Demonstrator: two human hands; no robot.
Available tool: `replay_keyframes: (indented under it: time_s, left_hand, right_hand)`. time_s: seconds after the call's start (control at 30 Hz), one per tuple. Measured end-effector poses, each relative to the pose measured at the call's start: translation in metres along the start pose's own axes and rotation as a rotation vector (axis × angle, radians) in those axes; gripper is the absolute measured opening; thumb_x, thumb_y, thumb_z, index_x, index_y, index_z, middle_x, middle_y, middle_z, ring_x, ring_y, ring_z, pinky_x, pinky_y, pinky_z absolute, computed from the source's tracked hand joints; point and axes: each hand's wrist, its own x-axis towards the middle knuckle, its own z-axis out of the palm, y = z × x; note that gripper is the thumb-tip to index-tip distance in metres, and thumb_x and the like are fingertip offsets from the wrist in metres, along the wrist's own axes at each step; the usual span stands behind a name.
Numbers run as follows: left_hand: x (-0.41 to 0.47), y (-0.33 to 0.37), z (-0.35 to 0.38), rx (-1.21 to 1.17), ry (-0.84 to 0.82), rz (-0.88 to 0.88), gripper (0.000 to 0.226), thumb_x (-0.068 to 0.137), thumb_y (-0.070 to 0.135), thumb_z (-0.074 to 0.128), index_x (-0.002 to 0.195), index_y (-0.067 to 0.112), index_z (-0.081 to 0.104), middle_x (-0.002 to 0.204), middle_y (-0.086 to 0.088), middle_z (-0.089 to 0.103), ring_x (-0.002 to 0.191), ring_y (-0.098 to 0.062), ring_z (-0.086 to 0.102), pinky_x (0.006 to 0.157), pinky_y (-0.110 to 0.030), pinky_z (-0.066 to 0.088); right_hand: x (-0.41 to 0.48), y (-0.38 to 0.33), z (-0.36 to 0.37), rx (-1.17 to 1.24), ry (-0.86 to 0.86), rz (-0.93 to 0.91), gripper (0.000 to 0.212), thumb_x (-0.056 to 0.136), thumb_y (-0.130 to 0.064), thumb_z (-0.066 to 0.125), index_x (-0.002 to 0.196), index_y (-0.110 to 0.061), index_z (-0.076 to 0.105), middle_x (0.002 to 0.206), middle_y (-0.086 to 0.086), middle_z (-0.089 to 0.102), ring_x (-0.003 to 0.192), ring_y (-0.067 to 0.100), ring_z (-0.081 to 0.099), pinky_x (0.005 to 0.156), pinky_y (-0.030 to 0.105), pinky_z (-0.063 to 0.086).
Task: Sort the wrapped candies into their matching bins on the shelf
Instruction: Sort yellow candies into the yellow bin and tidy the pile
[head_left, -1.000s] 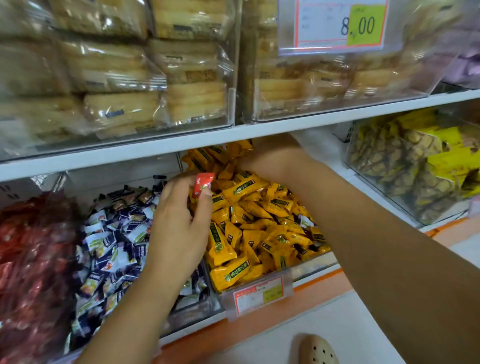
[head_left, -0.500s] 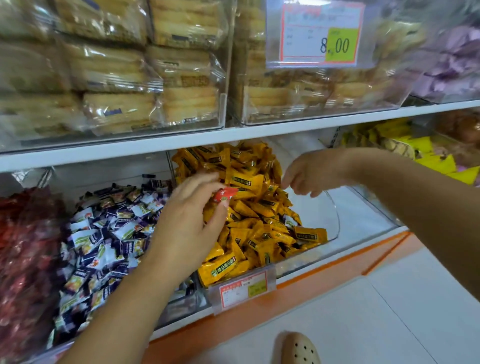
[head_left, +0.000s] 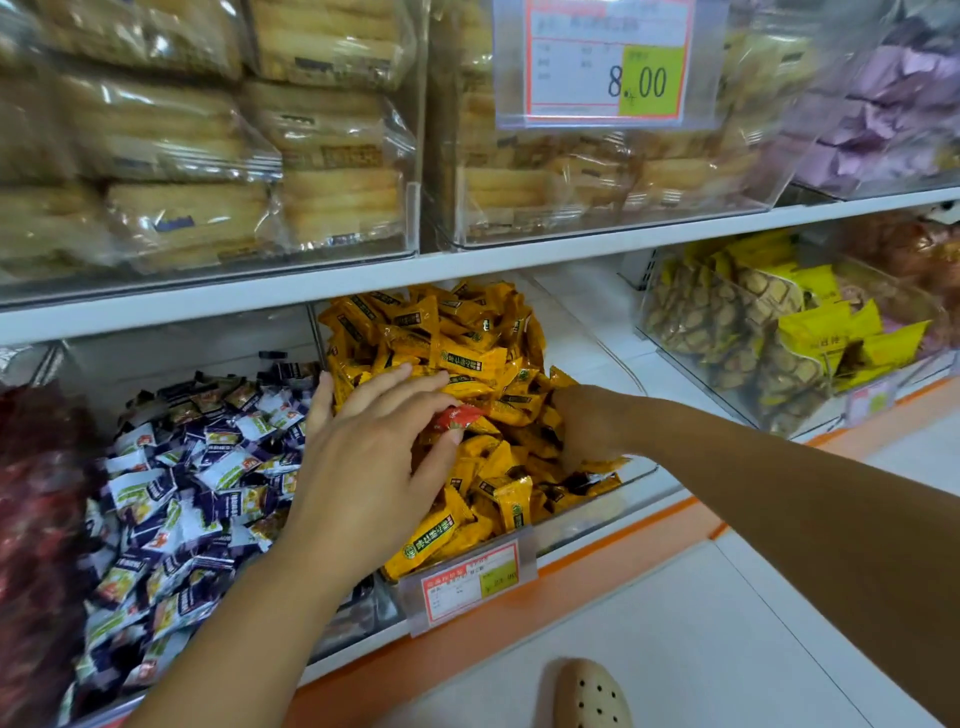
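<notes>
Shop shelving, white, two tiers, orange strip along the base (head_left: 519, 603) and pale floor tiles near. Up top: clear bins of cellophane-wrapped pastry packs (head_left: 208, 156), wording on them blurred; hung on the front of the right-hand one, a price tag (head_left: 602, 62) reading "8.00" on a yellow-green patch, smaller print unreadable. Far right above, lilac wrappers (head_left: 893, 93), out of focus.

Lower tier, left to right: red candies (head_left: 36, 519), smeared and cut off by the frame edge; blue-and-white candies (head_left: 182, 509) in a heap; yellow candies (head_left: 467, 353) piled in a clear bin (head_left: 597, 525), each with a dark label and green round mark, script too small to read; then bare shelf; then pineapple-print packs (head_left: 737, 332) with yellow ends in another bin. Small red-framed tag (head_left: 470, 579) clipped to the yellow bin's front, figures illegible.

Left hand (head_left: 369, 467) over the divide between blue and yellow heaps, fingers spread and reaching forward, one red candy (head_left: 460, 417) pinched between thumb and a fingertip, just above the yellow pile. Right hand (head_left: 587, 426) pushed down into the yellow candies on the right side of the bin, fingers buried among wrappers, so impossible to tell whether holding anything. Right forearm across the bin's front corner, covering part of it. Toe of a beige perforated clog (head_left: 592, 696) at the bottom edge.
</notes>
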Motion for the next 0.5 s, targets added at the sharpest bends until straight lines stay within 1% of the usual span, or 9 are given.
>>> replay_keyframes:
  time_s: [0.03,0.07,0.1,0.2,0.27,0.3,0.37,0.43,0.5]
  left_hand:
    - [0.001,0.0,0.0,-0.002,0.004,0.0,0.047,0.092,0.058,0.029,0.119,0.037,0.06,0.137,0.024,0.048,0.137,-0.002,0.032,0.117,-0.055,0.007]
    - [0.001,-0.001,0.0,-0.002,0.007,0.001,0.046,0.092,0.057,0.029,0.119,0.037,0.06,0.136,0.024,0.048,0.136,-0.002,0.032,0.117,-0.055,0.007]
    - [0.001,-0.001,0.001,-0.003,0.01,0.003,0.046,0.092,0.057,0.03,0.119,0.036,0.06,0.136,0.024,0.049,0.136,-0.002,0.032,0.117,-0.055,0.007]
    - [0.0,-0.001,0.001,-0.018,0.024,0.004,0.046,0.091,0.056,0.03,0.119,0.035,0.061,0.136,0.022,0.049,0.136,-0.003,0.033,0.117,-0.055,0.007]
    - [0.0,-0.001,0.001,-0.019,0.024,0.003,0.047,0.091,0.056,0.029,0.12,0.035,0.06,0.137,0.022,0.049,0.136,-0.003,0.033,0.117,-0.054,0.006]
    - [0.0,-0.001,0.001,-0.02,0.024,0.0,0.048,0.091,0.057,0.029,0.12,0.035,0.06,0.137,0.022,0.049,0.136,-0.004,0.033,0.117,-0.053,0.006]
    - [0.0,0.0,0.001,-0.017,0.022,-0.007,0.049,0.091,0.057,0.028,0.12,0.035,0.06,0.137,0.022,0.049,0.136,-0.004,0.033,0.117,-0.052,0.005]
    - [0.0,0.0,0.001,-0.012,0.018,-0.013,0.049,0.091,0.057,0.027,0.121,0.036,0.059,0.138,0.023,0.048,0.136,-0.003,0.032,0.117,-0.052,0.005]
    - [0.0,0.0,0.001,-0.017,0.022,-0.014,0.05,0.091,0.058,0.027,0.121,0.036,0.059,0.137,0.023,0.048,0.136,-0.003,0.032,0.117,-0.053,0.005]
  right_hand:
    - [-0.002,0.002,-0.003,0.006,0.04,0.005,0.039,0.077,-0.028,0.077,0.103,-0.006,0.058,0.097,0.007,0.057,0.09,0.022,0.055,0.063,0.025,0.042]
    - [-0.005,0.003,-0.006,0.039,0.086,0.015,0.045,0.078,-0.028,0.076,0.112,-0.006,0.056,0.106,0.008,0.058,0.097,0.024,0.057,0.069,0.026,0.044]
    - [-0.007,0.004,-0.01,0.094,0.131,0.009,0.045,0.079,-0.025,0.075,0.115,-0.006,0.056,0.11,0.008,0.058,0.1,0.025,0.057,0.07,0.026,0.045]
    - [-0.015,0.006,-0.019,0.217,0.209,-0.019,0.036,0.076,-0.013,0.075,0.108,-0.008,0.06,0.1,0.003,0.057,0.095,0.024,0.058,0.059,0.023,0.041]
    - [-0.019,0.008,-0.025,0.325,0.242,-0.017,0.038,0.073,-0.009,0.078,0.106,-0.016,0.061,0.091,-0.001,0.057,0.093,0.023,0.059,0.068,0.029,0.048]
    - [-0.021,0.009,-0.029,0.409,0.255,-0.015,0.042,0.073,-0.007,0.078,0.11,-0.019,0.061,0.091,-0.003,0.058,0.093,0.023,0.061,0.074,0.033,0.051]
    - [-0.028,0.011,-0.039,0.565,0.253,-0.022,0.045,0.078,-0.002,0.072,0.118,-0.019,0.059,0.1,-0.001,0.065,0.097,0.021,0.063,0.084,0.036,0.053]
    - [-0.034,0.013,-0.048,0.626,0.242,-0.046,0.044,0.084,0.003,0.064,0.123,-0.017,0.057,0.113,0.004,0.066,0.101,0.021,0.063,0.087,0.031,0.053]
    - [-0.042,0.012,-0.051,0.498,0.274,-0.091,0.04,0.089,0.004,0.055,0.123,-0.016,0.058,0.116,0.002,0.063,0.098,0.016,0.061,0.079,0.02,0.052]
